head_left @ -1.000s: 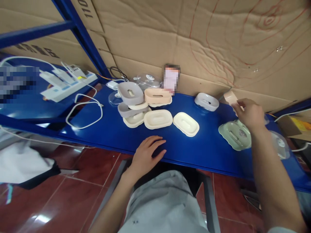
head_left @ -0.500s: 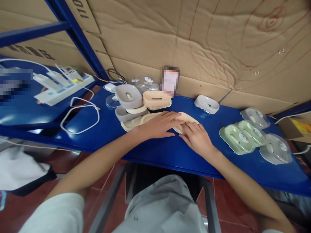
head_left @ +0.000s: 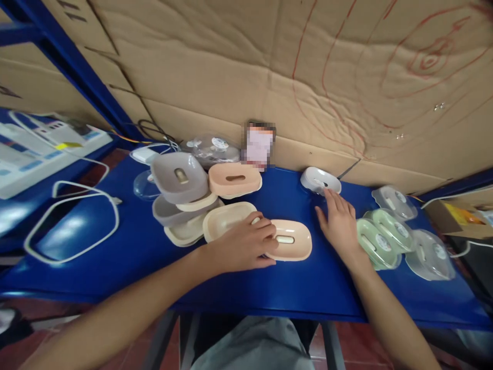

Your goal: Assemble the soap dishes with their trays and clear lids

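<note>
1. We see the left hand (head_left: 241, 245) coming in from the lower left, forearm laid low over the front edge of the blue table (head_left: 162, 257), palm down.
2. Its fingers curl onto the left end of a peach soap dish (head_left: 290, 239), pressed close together, with the thumb along the near rim. The dish sits flat on the table, near the middle, open side up.
3. Just left of that dish, partly under the same hand, lies a cream soap dish (head_left: 223, 218), touching a loose heap of grey and cream dishes (head_left: 179, 200) behind it.
4. The right hand (head_left: 339, 226) reaches in from the lower right, wrist raised a little, palm down.
5. Its fingers are straight and slightly spread; the tips point at a small white soap dish (head_left: 319, 180) near the cardboard wall (head_left: 269, 67). We cannot tell whether they touch it.
6. Beside the right wrist, to the right, lie two green soap dishes (head_left: 379, 234), overlapping, with clear trays (head_left: 429, 254) beyond them.
7. A white cable (head_left: 69, 226) loops on the table's left end.
</note>
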Motion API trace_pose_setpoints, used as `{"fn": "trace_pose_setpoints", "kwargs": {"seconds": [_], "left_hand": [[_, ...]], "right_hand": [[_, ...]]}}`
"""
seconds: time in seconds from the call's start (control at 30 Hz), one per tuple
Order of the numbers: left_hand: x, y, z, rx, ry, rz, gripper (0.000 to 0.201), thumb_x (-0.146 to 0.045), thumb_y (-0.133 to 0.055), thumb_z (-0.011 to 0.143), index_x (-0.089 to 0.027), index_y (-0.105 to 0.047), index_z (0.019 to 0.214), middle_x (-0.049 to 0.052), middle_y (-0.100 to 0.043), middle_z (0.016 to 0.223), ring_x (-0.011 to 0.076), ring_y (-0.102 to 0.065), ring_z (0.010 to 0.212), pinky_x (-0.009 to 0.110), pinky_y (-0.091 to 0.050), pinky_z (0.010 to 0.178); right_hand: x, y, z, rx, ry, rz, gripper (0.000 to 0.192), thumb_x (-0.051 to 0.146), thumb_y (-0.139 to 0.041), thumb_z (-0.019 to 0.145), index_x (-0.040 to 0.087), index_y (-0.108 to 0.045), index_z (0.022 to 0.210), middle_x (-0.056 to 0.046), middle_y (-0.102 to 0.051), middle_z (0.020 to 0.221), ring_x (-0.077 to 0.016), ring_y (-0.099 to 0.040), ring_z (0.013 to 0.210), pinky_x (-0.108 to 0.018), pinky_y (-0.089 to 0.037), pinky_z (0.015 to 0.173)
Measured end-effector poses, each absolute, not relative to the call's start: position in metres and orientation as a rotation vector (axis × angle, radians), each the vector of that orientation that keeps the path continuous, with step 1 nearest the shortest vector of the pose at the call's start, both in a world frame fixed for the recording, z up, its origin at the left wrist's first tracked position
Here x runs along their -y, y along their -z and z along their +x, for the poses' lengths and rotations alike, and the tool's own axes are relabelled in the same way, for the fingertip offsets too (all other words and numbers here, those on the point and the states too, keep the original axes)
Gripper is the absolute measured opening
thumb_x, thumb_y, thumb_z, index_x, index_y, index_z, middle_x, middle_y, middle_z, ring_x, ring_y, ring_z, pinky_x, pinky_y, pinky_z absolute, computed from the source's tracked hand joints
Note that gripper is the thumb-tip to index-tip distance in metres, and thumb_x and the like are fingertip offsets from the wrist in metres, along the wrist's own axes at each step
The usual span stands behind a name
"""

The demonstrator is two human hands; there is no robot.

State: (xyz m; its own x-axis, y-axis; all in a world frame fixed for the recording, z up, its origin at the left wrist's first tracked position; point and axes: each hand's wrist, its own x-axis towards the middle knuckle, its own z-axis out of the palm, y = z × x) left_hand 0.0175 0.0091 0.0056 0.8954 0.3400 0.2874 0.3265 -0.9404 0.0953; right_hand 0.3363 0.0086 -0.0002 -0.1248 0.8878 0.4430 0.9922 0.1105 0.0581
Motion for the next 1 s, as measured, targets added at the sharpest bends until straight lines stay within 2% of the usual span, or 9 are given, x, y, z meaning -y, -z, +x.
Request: {"fn": "trace_pose_setpoints", "kwargs": {"seconds": [0.1, 0.2, 0.3, 0.4, 0.63, 0.77, 0.83, 0.93, 1.0], "left_hand": [[-0.008, -0.009, 0.017, -0.517, -0.418, 3.063, 0.028, -0.047, -0.079, 0.097, -0.022, -0.068, 0.101, 0.005, -0.072, 0.107, 0.0260, -0.065, 0.104, 0.046, -0.042, 0.106], [-0.007, -0.011, 0.016, -0.509, -0.394, 3.103, 0.028, -0.047, -0.076, 0.099, -0.021, -0.068, 0.103, 0.005, -0.071, 0.106, 0.0266, -0.065, 0.105, 0.046, -0.043, 0.106], [-0.005, -0.012, 0.016, -0.512, -0.408, 3.112, 0.026, -0.045, -0.076, 0.099, -0.020, -0.067, 0.105, 0.006, -0.071, 0.106, 0.0273, -0.065, 0.105, 0.046, -0.044, 0.104], [-0.003, -0.013, 0.016, -0.510, -0.421, 3.112, 0.026, -0.042, -0.077, 0.099, -0.019, -0.067, 0.106, 0.007, -0.071, 0.106, 0.0281, -0.065, 0.105, 0.047, -0.045, 0.104], [-0.003, -0.011, 0.015, -0.540, -0.452, 3.037, 0.022, -0.038, -0.078, 0.098, -0.022, -0.066, 0.107, 0.007, -0.070, 0.109, 0.0284, -0.065, 0.109, 0.045, -0.045, 0.104], [-0.002, -0.009, 0.015, -0.544, -0.421, 3.065, 0.021, -0.039, -0.075, 0.100, -0.022, -0.066, 0.110, 0.008, -0.071, 0.112, 0.0289, -0.066, 0.111, 0.046, -0.046, 0.105], [-0.003, -0.009, 0.014, -0.536, -0.394, 3.087, 0.021, -0.039, -0.073, 0.101, -0.022, -0.067, 0.110, 0.008, -0.072, 0.112, 0.0290, -0.066, 0.110, 0.047, -0.047, 0.105], [-0.004, -0.011, 0.013, -0.539, -0.403, 3.064, 0.021, -0.038, -0.074, 0.100, -0.021, -0.067, 0.111, 0.009, -0.072, 0.115, 0.0296, -0.067, 0.113, 0.047, -0.047, 0.106], [-0.006, -0.011, 0.012, -0.564, -0.448, 3.001, 0.024, -0.038, -0.077, 0.098, -0.021, -0.067, 0.111, 0.010, -0.071, 0.124, 0.0309, -0.067, 0.119, 0.048, -0.047, 0.109]], "right_hand": [[-0.007, 0.012, 0.333, 2.117, 0.483, -1.862, 0.041, 0.032, -0.044, 0.110, 0.017, -0.063, 0.143, -0.018, -0.070, 0.138, -0.0343, -0.066, 0.123, -0.050, -0.051, 0.103], [-0.008, 0.019, 0.329, 2.173, 0.448, -1.893, 0.043, 0.028, -0.038, 0.110, 0.016, -0.064, 0.143, -0.017, -0.074, 0.129, -0.0334, -0.068, 0.113, -0.048, -0.054, 0.095], [-0.012, 0.022, 0.328, 2.152, 0.458, -1.950, 0.054, 0.030, -0.037, 0.108, 0.016, -0.051, 0.158, -0.020, -0.066, 0.147, -0.0362, -0.066, 0.120, -0.050, -0.056, 0.093], [-0.015, 0.022, 0.330, 2.100, 0.460, -1.991, 0.060, 0.036, -0.038, 0.109, 0.016, -0.041, 0.165, -0.021, -0.057, 0.159, -0.0381, -0.064, 0.128, -0.053, -0.056, 0.095], [-0.018, 0.025, 0.335, 2.089, 0.372, -1.951, 0.053, 0.034, -0.036, 0.110, 0.019, -0.053, 0.157, -0.019, -0.063, 0.151, -0.0367, -0.062, 0.128, -0.056, -0.052, 0.105], [-0.020, 0.029, 0.337, 2.061, 0.419, -2.032, 0.057, 0.040, -0.036, 0.111, 0.015, -0.049, 0.160, -0.024, -0.062, 0.144, -0.0390, -0.062, 0.119, -0.059, -0.052, 0.099], [-0.019, 0.027, 0.339, 2.038, 0.422, -2.056, 0.058, 0.044, -0.039, 0.111, 0.015, -0.052, 0.158, -0.026, -0.061, 0.139, -0.0411, -0.061, 0.118, -0.062, -0.051, 0.097], [-0.014, 0.021, 0.342, 2.049, 0.333, -1.951, 0.049, 0.048, -0.049, 0.108, 0.022, -0.061, 0.148, -0.022, -0.057, 0.143, -0.0427, -0.054, 0.132, -0.066, -0.048, 0.104], [-0.010, 0.017, 0.345, 2.139, 0.155, -1.791, 0.043, 0.048, -0.055, 0.107, 0.028, -0.063, 0.144, -0.017, -0.054, 0.150, -0.0398, -0.050, 0.144, -0.064, -0.045, 0.113]]}}
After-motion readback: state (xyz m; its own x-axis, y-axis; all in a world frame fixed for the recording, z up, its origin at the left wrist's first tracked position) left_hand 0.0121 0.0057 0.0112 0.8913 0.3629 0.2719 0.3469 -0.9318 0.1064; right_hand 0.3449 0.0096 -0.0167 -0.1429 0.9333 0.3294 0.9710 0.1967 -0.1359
